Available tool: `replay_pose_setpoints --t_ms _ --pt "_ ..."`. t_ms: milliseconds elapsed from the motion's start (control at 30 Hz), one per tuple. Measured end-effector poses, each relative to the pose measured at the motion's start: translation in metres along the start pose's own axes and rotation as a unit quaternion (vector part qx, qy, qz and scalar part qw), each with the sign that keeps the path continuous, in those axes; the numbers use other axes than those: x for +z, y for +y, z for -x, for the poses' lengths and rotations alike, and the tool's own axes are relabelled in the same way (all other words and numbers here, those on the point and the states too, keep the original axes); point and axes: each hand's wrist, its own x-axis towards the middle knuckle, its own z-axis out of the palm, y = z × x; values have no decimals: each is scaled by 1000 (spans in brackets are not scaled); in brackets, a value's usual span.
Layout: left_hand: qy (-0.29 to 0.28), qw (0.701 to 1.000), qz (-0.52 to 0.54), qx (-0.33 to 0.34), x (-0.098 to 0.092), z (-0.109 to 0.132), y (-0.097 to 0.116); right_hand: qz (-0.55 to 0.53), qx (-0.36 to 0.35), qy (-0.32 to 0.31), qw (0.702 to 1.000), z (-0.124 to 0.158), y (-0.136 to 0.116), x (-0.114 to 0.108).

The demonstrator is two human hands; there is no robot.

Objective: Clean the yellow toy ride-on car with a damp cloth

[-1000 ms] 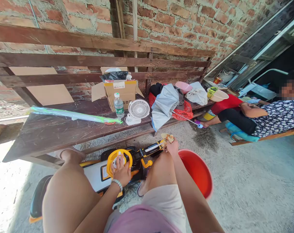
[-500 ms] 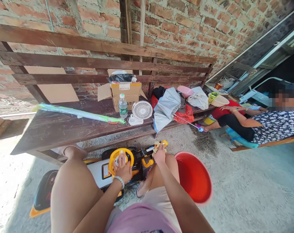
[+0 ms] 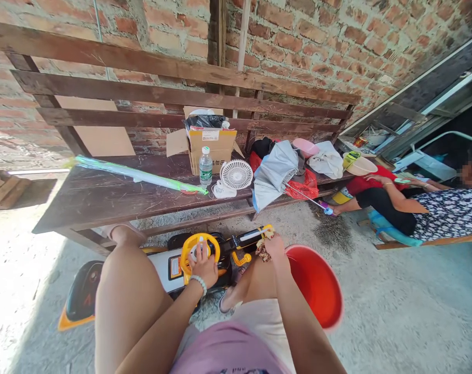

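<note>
A child's ride-on toy car [image 3: 163, 267] lies on the ground between my knees, white with black and orange ends. My left hand [image 3: 203, 266] grips its yellow steering wheel [image 3: 189, 247]. My right hand [image 3: 275, 247] is closed on a crumpled rag [image 3: 264, 250] and presses it against the car's black and yellow front bar [image 3: 248, 237]. A red plastic basin [image 3: 317, 284] sits just right of my right knee.
A long dark wooden bench [image 3: 103, 200] stands ahead against a brick wall, with a green-wrapped pole [image 3: 138, 176], water bottle [image 3: 205, 167], small white fan [image 3: 236, 175], cardboard box [image 3: 212, 146] and grey umbrella [image 3: 274, 171]. Another person [image 3: 415, 205] lies at the right.
My right hand with the rag moved left along the front bar, then back right. My left hand stays on the steering wheel. The view shifted slightly.
</note>
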Motion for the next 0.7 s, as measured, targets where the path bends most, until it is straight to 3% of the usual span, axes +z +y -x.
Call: replay_pose_setpoints --t_ms 167,433,567,700 --pt "-15 1000 3 8 -10 4 -1 39 -40 -103 993 25 -38 39" --pt "-19 1000 6 8 -13 6 1 126 -243 -160 948 59 -13 33" --pt "-24 1000 -6 9 -15 6 2 197 -204 -148 947 73 -19 37" --pt "-30 999 -6 12 -17 7 -1 204 -111 -165 959 59 -35 41"
